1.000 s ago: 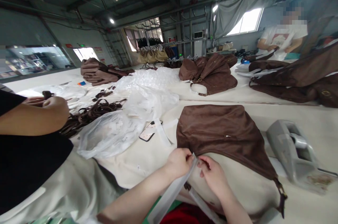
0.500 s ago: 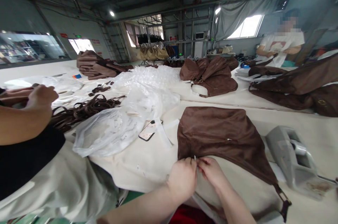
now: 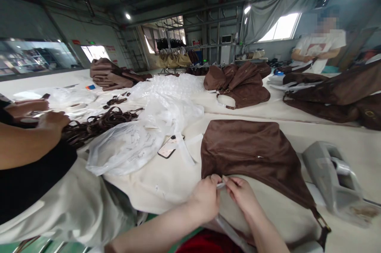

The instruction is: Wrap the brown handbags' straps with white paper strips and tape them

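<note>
Both grips pinched on one small pale strip [image 3: 220, 185]: your left hand [image 3: 206, 201] and right hand [image 3: 242, 196] meet fingertip to fingertip over it, right at the near edge of the brown bag [image 3: 250, 153]. Strip looks like tape or a tag, too small to tell. The bag lies flat on the worktop [image 3: 166, 181], zip facing up, strap ring [image 3: 323, 221] hanging off the near right corner. My read: strip is at the bag's edge but not yet pressed flat or fixed, so the step is midway. Tape dispenser [image 3: 333, 177] sits just right of the bag. Phone [image 3: 169, 146] and plastic bags [image 3: 127, 147] to the left. A co-worker's hand [image 3: 53, 120] rests on loose straps [image 3: 98, 122] far left. More bags [image 3: 241, 82] lie piled beyond.
</note>
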Tool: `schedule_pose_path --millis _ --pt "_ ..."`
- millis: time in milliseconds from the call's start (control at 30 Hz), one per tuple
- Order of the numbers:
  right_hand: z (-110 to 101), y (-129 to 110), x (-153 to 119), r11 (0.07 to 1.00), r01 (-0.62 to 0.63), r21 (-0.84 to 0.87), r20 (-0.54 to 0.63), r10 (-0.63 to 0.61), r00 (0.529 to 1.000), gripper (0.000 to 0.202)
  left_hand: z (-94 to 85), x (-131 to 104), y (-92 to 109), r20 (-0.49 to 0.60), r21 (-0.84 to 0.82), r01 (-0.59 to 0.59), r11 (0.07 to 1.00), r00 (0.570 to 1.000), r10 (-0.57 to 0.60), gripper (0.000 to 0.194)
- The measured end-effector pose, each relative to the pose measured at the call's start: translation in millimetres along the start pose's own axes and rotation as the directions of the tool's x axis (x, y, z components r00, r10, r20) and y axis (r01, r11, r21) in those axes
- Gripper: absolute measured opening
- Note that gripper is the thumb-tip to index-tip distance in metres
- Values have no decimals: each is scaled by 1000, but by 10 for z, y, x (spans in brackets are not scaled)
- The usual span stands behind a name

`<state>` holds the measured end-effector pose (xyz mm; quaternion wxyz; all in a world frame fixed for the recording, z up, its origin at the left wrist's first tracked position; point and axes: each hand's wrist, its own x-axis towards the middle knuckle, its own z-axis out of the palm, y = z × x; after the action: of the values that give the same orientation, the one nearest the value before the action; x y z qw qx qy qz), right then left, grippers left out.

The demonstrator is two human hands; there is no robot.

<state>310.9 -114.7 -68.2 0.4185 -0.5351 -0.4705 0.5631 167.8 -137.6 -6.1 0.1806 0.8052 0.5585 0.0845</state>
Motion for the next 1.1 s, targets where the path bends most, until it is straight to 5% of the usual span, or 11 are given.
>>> schedule_pose_path --millis 100,367,500,567,633,700,733,767,800,933,1100 --pt "-26 28 -27 999 47 4 -1 -47 999 48 -55 107 -62 68 -200 58 978 997 -46 23" --pt "6 47 -98 992 116 -41 -23 -117 993 45 -31 190 -54 184 -97 -21 995 982 39 37" --pt "-334 -137 -321 988 106 -113 -191 -126 973 44 -47 143 -167 156 -216 64 974 987 -31 35" --pt "-717 -258 -487 968 113 -223 -443 -204 873 43 -50 124 -263 138 -239 123 963 986 -92 33" --pt "-1193 -362 -651 919 76 -387 -692 -344 635 43 -43 117 -365 131 -274 150 950 984 -118 31" --pt "-1692 -426 -778 834 -33 -551 -775 -497 390 45 -36 121 -449 129 -343 122 931 988 -83 31" --pt "-1926 -438 -821 782 -111 -613 -766 -554 327 46 -36 125 -479 134 -372 113 921 989 -68 31" --pt "-2138 -438 -847 735 -192 -651 -749 -580 321 48 -38 129 -500 141 -396 105 912 989 -52 31" --pt "-2322 -427 -858 710 -255 -656 -745 -558 365 49 -42 131 -511 150 -412 102 905 988 -43 32" --pt "-2734 -343 -802 804 -298 -515 -758 -264 596 45 -53 123 -494 162 -408 123 905 985 -60 32" --pt "-2759 -244 -750 903 -89 -419 -762 -297 575 47 -34 87 -472 99 -394 134 909 990 -103 33"
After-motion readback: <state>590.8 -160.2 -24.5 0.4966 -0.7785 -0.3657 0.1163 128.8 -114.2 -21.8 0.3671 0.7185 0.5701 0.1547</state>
